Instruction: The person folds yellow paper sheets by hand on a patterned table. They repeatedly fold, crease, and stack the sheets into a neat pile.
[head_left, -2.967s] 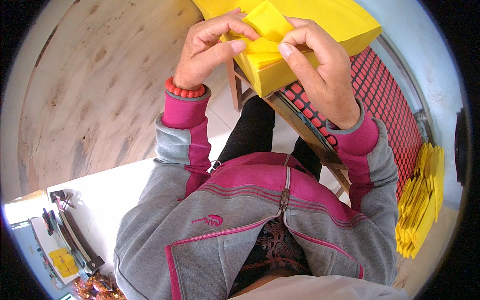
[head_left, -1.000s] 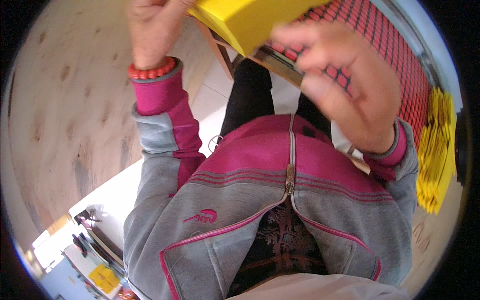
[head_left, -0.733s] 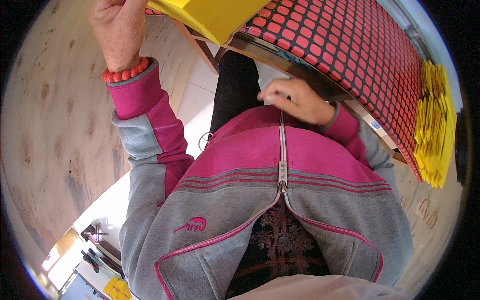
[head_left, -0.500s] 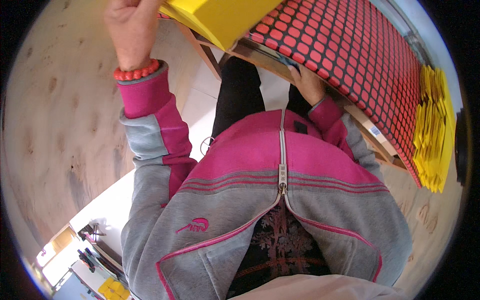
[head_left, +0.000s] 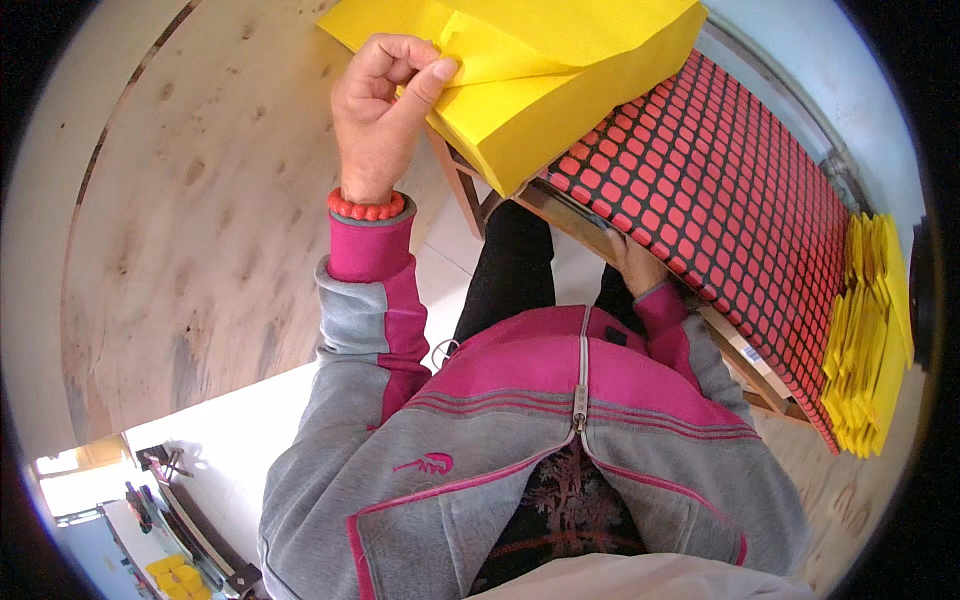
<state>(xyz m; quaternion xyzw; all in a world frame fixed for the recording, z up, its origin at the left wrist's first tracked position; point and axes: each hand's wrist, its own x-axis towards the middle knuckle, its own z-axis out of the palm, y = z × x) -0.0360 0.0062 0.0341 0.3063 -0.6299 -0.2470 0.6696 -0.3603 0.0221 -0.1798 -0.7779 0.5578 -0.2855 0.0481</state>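
My left hand point(head_left: 390, 110), with red beads at the wrist, pinches the raised edge of a yellow bag point(head_left: 560, 110) between thumb and fingers. The bag looks like stiff fabric or paper, with a boxy folded side, and overhangs the table's near left corner. Its upper part runs out of view. My right hand point(head_left: 637, 265) is at the open gap under the front edge of the table point(head_left: 720, 170), which has a red and black patterned cover. Its fingers are mostly hidden there, so what it holds, if anything, does not show.
Several flat yellow pieces point(head_left: 868, 340) are stacked at the table's right end. A wooden panel point(head_left: 200, 250) spans the left side. A wall point(head_left: 800, 60) rises behind the table. My black-clad legs point(head_left: 507, 265) are under the table edge. More yellow items point(head_left: 178, 577) lie at lower left.
The view has shifted, bringing more of the yellow bag into sight. My left hand now shows fully, pinching the bag's edge. My right hand's fingers are more hidden beneath the table edge.
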